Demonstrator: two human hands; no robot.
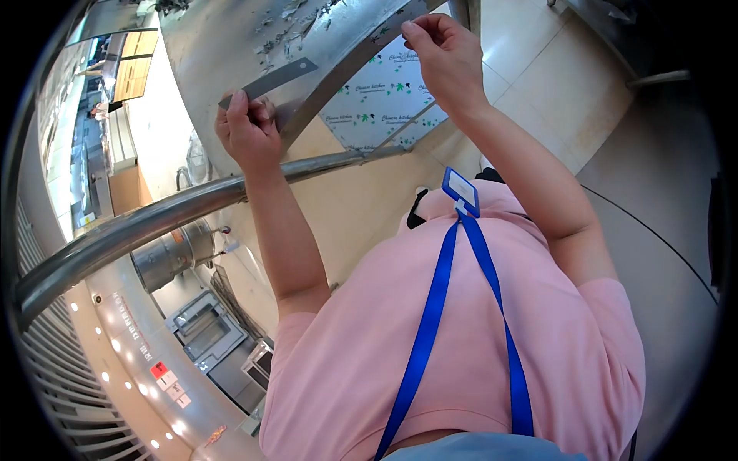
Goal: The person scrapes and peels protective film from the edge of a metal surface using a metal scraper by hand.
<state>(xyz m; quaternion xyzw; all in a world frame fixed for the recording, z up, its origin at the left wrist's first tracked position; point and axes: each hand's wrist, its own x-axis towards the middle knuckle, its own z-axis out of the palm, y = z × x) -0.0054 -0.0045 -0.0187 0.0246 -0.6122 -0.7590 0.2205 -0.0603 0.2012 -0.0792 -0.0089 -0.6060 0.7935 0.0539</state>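
My left hand (pixel 250 134) is closed around one end of a flat grey metal strip (pixel 280 79). The strip has a small round hole near its far, slanted end and lies over the top of a metal table (pixel 223 38). Dark shreds and scraps (pixel 296 27) are scattered on that table beyond the strip. At the table's edge, further right, my right hand (pixel 450 61) has its thumb and fingers pressed together. Whatever it may hold is too small or hidden to make out.
A curved metal rail (pixel 154 207) runs below my left forearm. Under the table edge is a printed panel (pixel 384 92) with green leaf marks. Metal kitchen equipment (pixel 204 326) stands at lower left. A badge (pixel 461 190) hangs from my blue lanyard (pixel 434 307).
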